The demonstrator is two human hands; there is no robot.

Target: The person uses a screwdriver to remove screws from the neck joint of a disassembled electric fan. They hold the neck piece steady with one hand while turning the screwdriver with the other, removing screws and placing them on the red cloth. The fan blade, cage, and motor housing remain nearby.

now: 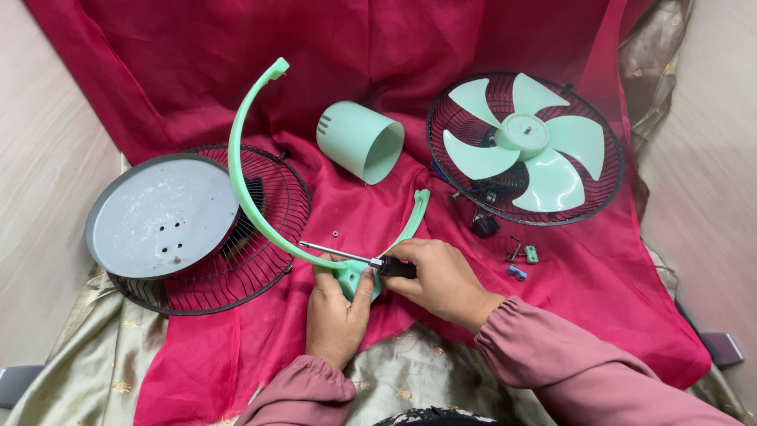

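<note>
Clearly the fan lies well apart in pieces on the red cloth (552, 315): the blade unit in its rear guard (524, 150), the motor cover (360, 140), the front guard (260, 237) under the round grey base (162, 214), small loose fasteners (520, 260). The curved green bracket (244, 173) seems the part in hand (whether going on or coming off, I cannot tell). The left hand (335, 308) clamps its hub; the right hand (441, 280) is closed on a screwdriver (355, 258), tip lying flat toward the left.
</note>
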